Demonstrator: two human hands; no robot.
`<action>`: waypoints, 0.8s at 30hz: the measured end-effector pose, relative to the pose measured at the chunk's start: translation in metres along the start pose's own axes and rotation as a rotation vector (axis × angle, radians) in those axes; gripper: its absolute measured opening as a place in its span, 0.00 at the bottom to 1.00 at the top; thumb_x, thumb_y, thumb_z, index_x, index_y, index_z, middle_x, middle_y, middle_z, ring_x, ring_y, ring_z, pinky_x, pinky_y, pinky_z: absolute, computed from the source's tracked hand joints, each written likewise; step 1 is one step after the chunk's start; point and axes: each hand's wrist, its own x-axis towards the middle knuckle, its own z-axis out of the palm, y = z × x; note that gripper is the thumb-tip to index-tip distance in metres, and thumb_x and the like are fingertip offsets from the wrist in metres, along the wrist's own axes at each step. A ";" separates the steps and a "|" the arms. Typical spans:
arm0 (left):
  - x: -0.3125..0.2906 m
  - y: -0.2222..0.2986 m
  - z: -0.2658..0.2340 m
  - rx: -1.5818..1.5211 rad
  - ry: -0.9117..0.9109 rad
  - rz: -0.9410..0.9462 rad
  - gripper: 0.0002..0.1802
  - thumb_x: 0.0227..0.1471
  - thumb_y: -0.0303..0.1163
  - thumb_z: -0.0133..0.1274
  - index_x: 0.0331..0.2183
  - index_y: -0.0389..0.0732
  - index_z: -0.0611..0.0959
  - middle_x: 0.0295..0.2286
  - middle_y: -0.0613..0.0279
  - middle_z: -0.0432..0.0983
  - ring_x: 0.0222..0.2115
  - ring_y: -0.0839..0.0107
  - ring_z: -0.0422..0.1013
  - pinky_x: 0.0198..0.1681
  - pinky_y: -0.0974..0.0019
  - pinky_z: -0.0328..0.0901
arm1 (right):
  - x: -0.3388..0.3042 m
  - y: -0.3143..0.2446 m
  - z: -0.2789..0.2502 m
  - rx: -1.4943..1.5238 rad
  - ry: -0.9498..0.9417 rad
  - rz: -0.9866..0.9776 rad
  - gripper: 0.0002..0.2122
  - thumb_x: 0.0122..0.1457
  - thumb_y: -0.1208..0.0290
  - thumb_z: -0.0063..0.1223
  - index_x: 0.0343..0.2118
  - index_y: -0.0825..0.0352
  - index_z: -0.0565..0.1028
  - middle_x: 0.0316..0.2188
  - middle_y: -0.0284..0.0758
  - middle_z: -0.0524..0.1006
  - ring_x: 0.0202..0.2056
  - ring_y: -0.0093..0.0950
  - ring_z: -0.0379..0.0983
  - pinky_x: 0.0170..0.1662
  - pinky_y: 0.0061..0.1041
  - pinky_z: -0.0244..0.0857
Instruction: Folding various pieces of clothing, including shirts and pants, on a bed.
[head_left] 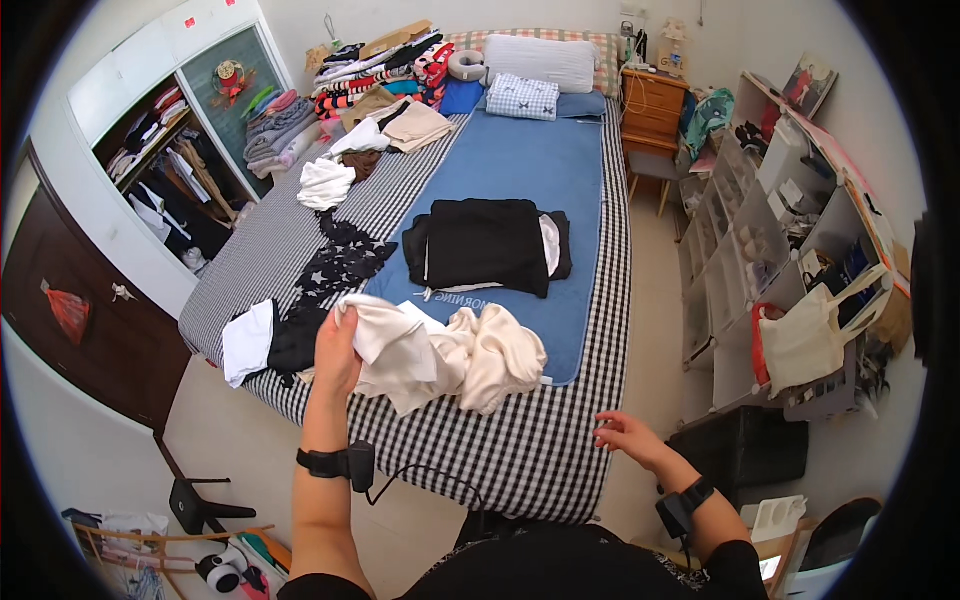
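Observation:
My left hand grips one end of a cream-coloured garment, lifting that end above the near part of the bed. The rest of the cloth lies bunched on the blue mat; its kind cannot be made out. Over the bed's right front corner, my right hand is empty with its fingers apart. Folded black clothes lie flat on the mat beyond the cream cloth, with some white showing at their right side. Left of my left hand are a white folded cloth and a black star-patterned garment.
The checked bedspread covers the bed. Tall piles of clothes stand at its far left, by an open wardrobe. Shelves with a cream tote bag line the right wall. A black box stands near my right arm.

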 end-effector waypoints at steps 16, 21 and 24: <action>0.020 0.123 0.034 -0.132 -0.464 -0.008 0.16 0.58 0.38 0.41 0.43 0.36 0.70 0.35 0.60 0.74 0.37 0.72 0.72 0.40 0.70 0.68 | 0.229 -0.026 0.162 0.867 -0.331 -0.183 0.19 0.59 0.66 0.43 0.51 0.70 0.65 0.49 0.39 0.68 0.49 0.30 0.66 0.52 0.32 0.61; 0.065 -0.004 -0.079 1.011 -0.264 0.098 0.25 0.51 0.37 0.49 0.47 0.31 0.68 0.39 0.48 0.72 0.41 0.56 0.70 0.46 0.62 0.63 | 0.165 -0.079 0.162 0.481 -0.047 -0.239 0.15 0.59 0.68 0.40 0.46 0.69 0.69 0.43 0.36 0.72 0.44 0.29 0.69 0.48 0.33 0.64; 0.062 -0.092 -0.148 1.142 -0.269 -0.062 0.42 0.40 0.45 0.59 0.53 0.35 0.62 0.47 0.38 0.63 0.49 0.48 0.61 0.52 0.58 0.57 | 0.119 -0.097 0.108 0.635 0.070 -0.250 0.16 0.60 0.62 0.38 0.43 0.71 0.69 0.41 0.38 0.73 0.44 0.32 0.70 0.50 0.33 0.63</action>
